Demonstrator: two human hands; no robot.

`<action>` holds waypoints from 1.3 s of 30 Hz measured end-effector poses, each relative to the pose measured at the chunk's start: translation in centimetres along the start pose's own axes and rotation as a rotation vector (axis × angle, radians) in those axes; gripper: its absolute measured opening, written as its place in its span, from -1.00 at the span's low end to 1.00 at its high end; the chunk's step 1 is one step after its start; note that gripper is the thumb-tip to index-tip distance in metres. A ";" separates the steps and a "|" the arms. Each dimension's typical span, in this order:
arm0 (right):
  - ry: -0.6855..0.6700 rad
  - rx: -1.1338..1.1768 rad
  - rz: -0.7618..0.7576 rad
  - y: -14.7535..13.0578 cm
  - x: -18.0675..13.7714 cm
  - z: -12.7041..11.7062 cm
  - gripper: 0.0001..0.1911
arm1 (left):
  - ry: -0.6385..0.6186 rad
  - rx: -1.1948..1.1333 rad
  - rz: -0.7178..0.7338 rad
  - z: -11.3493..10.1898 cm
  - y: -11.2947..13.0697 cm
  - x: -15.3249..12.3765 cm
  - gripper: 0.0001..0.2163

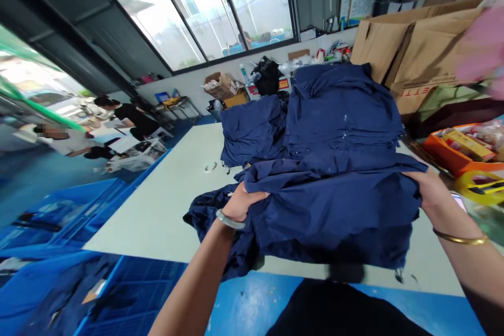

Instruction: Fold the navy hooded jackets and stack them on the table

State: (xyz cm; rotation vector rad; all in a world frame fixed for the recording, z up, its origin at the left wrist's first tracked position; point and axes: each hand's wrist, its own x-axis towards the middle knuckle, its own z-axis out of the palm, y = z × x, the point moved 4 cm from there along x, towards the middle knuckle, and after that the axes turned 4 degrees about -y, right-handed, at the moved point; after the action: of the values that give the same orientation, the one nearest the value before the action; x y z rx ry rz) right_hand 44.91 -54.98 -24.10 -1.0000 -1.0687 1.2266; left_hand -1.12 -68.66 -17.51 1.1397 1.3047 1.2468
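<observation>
A folded navy blue garment (331,210) is held up over the near edge of the pale table (165,205). My left hand (242,202) is closed on its left edge, a pale bangle on that wrist. My right hand (427,189) grips its right edge, a gold bangle on the forearm. Behind it stands a tall stack of folded navy garments (342,115), with a looser navy pile (252,131) to its left. More navy cloth (208,215) hangs below my left hand.
Blue plastic crates (71,210) line the floor at the left. Cardboard boxes (417,47) stand at the back right, an orange tray (444,155) of packets beside them. A tape roll (210,167) lies on the table. People sit on the floor at far left.
</observation>
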 end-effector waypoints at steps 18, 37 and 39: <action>-0.359 0.107 -0.284 -10.5 13.5 36.7 -0.60 | 0.263 0.006 0.220 -29.4 11.1 10.3 -0.57; -0.283 -0.060 -0.122 -5.1 41.6 57.7 -0.97 | 0.221 0.052 0.189 -46.4 12.0 39.4 -0.47; -0.283 -0.105 -0.104 -4.7 45.5 59.5 -0.92 | 0.233 0.072 0.221 -48.1 12.2 43.1 -0.47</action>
State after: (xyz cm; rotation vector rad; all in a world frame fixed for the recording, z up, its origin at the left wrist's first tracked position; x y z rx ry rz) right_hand -10.62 -9.12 -2.96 -0.8537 -1.4010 1.2616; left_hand -53.05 -29.92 -6.42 1.2443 1.4331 1.5428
